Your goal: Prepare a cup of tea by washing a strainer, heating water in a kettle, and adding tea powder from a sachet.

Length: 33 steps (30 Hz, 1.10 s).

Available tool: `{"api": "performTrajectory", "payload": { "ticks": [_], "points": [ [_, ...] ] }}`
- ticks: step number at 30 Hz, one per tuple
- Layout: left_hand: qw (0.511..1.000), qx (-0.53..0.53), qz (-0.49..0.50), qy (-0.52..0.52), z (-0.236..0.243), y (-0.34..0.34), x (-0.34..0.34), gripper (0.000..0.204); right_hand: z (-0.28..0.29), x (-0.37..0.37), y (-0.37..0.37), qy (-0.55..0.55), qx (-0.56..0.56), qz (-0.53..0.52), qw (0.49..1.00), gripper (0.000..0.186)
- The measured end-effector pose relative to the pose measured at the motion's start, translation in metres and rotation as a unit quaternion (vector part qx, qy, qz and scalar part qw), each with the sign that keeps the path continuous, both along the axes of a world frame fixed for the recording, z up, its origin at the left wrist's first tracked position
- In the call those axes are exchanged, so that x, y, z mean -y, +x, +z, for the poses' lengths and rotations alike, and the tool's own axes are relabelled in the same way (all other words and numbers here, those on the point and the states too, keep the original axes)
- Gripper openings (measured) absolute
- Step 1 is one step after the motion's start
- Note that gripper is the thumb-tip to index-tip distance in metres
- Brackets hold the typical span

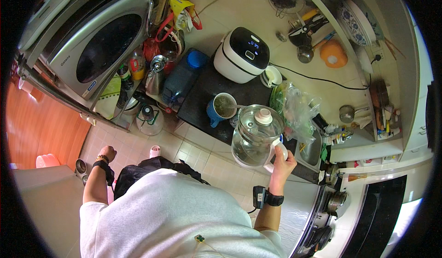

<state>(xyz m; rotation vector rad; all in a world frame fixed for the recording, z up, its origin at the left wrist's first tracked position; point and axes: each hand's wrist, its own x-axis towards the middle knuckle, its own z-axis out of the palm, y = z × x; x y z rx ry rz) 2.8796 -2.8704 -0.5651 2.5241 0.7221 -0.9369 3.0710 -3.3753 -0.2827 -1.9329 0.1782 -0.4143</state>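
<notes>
My right hand [282, 164] is closed round the white handle of a glass kettle [251, 143] with a clear lid and a white knob. The kettle is held at the edge of the dark counter [202, 108], and clear water shows inside. Its spout side is close by the rim of a blue mug [214, 112], which contains greenish-brown liquid with bits in it. Whether water is running into the mug, I cannot tell. Out to my left side, my left hand [107, 154] hangs with curled fingers and nothing visible in it, away from the counter.
Behind the mug stands a white and black rice cooker [241, 55], its cord running right. A large blue water jug [184, 78] is left of it. Vegetables in a plastic bag [297, 103] lie by the sink [311, 152]. A microwave [101, 41] is at far left.
</notes>
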Motion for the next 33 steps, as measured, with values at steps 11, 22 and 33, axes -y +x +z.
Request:
{"api": "performTrajectory", "payload": {
  "ticks": [11, 22, 33],
  "points": [
    [0.991, 0.021, -0.116, 0.06, -0.097, -0.022, -0.035, 0.018, 0.006, -0.011, 0.0, 0.044, 0.005, -0.022, 0.999, 0.025],
    [0.998, 0.057, 0.013, -0.023, -0.035, 0.017, -0.019, 0.03, 0.007, 0.003, -0.008, 0.137, 0.098, -0.089, 0.982, 0.022],
    [0.992, 0.034, -0.123, 0.011, -0.096, 0.01, -0.042, 0.031, -0.017, 0.048, -0.016, 0.05, 0.044, -0.134, 0.989, 0.018]
  ]
}}
